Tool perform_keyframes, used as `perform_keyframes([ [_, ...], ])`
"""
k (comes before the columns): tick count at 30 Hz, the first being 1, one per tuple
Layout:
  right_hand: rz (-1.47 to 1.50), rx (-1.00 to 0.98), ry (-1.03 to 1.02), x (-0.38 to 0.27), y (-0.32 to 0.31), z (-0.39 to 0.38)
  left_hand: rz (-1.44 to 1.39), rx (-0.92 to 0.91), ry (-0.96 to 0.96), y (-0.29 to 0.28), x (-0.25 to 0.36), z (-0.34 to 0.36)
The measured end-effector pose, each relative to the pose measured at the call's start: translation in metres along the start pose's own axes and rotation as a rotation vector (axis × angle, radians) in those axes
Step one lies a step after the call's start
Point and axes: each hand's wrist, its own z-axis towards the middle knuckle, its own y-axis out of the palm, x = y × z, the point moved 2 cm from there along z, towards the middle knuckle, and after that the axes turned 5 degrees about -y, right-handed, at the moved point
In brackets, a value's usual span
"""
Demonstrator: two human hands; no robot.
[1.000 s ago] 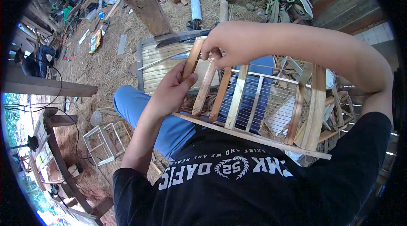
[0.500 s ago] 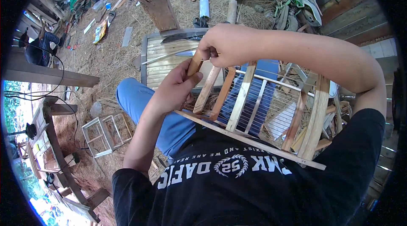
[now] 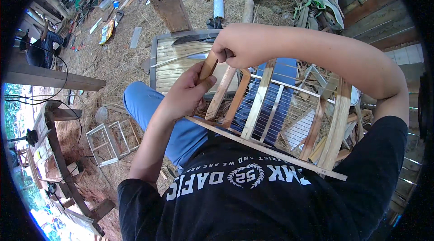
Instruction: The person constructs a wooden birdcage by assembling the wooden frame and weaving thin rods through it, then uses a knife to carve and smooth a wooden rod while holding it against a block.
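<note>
Across my lap rests a wooden cage-like frame (image 3: 263, 101), built of flat slats with several thin rods running between them. My left hand (image 3: 187, 89) is closed round the wooden slat (image 3: 209, 65) at the frame's far left corner, thumb pressed on its face. Against the upper end of that slat, my right hand (image 3: 230, 47) is closed, with curled fingers pinching. Whatever lies between those fingers is hidden. My right forearm reaches over the far side of the frame. Past the hands, a knife with a blue handle (image 3: 199, 56) and a dark curved blade (image 3: 192, 38) lie on a slatted surface.
The low slatted table (image 3: 174, 67) stands ahead, beside a wooden post (image 3: 162, 1). A small white frame (image 3: 113, 144) sits on the straw-covered ground at left. A person (image 3: 43, 53) is at far left. Wood scraps (image 3: 348, 132) lie at right, and a saw (image 3: 118, 17) farther off.
Both hands keep their places and grips on the slat. Only a very slight shift of my right arm and the frame shows.
</note>
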Motion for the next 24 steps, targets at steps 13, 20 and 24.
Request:
perform_keyframes([
  [13, -0.026, 0.031, -0.025, 0.0016, 0.0020, -0.0021, -0.008, -0.022, -0.010, 0.0013, 0.0046, -0.0038],
  [20, -0.012, 0.033, -0.013, -0.0031, 0.0028, -0.0026, -0.046, -0.025, 0.029, 0.0008, -0.0014, -0.0031],
  [24, -0.004, 0.014, -0.001, -0.0046, 0.0009, -0.0025, 0.017, 0.005, 0.058, 0.0059, 0.0066, -0.0064],
])
